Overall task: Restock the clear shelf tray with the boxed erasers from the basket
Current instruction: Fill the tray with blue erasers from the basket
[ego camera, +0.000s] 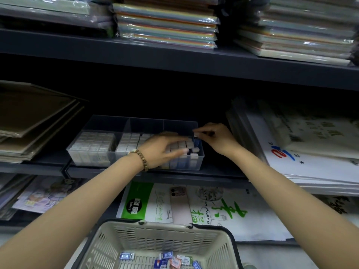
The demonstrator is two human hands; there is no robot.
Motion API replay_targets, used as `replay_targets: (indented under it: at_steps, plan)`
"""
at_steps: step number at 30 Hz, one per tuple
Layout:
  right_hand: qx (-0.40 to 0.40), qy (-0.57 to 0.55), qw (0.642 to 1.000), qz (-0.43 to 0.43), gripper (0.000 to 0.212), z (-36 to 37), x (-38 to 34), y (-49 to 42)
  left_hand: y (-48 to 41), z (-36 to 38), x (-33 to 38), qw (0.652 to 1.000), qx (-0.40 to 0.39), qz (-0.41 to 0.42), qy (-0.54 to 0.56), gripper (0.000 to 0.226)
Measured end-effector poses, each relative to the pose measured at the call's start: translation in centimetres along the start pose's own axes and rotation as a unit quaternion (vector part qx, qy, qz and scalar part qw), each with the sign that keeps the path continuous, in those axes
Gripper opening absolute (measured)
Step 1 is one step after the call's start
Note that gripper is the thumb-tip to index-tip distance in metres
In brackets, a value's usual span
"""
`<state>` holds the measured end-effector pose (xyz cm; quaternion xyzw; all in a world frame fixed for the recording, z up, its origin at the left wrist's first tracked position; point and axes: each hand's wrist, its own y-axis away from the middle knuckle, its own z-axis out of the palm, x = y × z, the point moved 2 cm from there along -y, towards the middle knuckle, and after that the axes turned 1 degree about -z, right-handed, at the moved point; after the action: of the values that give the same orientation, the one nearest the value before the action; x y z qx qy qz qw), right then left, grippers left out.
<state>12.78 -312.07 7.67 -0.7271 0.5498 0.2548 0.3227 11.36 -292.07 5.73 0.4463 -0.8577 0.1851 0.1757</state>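
- The basket [155, 239] sits nearest, with a few boxed erasers [167, 258] loose in it.
- The left hand [161, 150], fingers straight, presses the rows in the clear tray [108, 121], probably to steady them.
- The right hand [215, 138] pinches one eraser [196, 134] above the right compartment.

Up top on the dark grey metal shelf [174, 55], stacked plastic-wrapped packs of rainbow-coloured paper [167, 26]. At mid-left, piled brown cardboard sheets [35, 121]; at right, white paper packs with a red-and-blue logo [310, 166]. Below, a white sketch-paper pack with green label [155, 202], beside illustrated packs [38, 197].
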Motion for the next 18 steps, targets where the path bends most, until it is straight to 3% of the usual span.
replay_targets:
  at_steps: [3, 6, 13, 18]
  plan:
    - [0.011, -0.106, 0.993, 0.058, 0.016, 0.2, 0.5, -0.1, -0.1, -1.3, -1.9, 0.992, 0.092, -0.058, 0.057, 0.038]
    - [-0.013, -0.158, 0.978, 0.137, 0.011, 0.9, 0.9, -0.2, -0.2, -1.6, -2.9, 0.986, 0.084, -0.104, 0.105, 0.026]
    - [0.024, -0.211, 0.952, 0.220, 0.015, 1.5, 1.6, -0.2, 1.0, -0.8, -2.6, 0.997, 0.063, -0.050, -0.014, 0.035]
    - [0.045, -0.192, 0.958, 0.209, 0.024, 1.4, 0.0, 0.3, 1.8, -1.1, -1.2, 0.996, 0.045, -0.051, -0.062, 0.045]
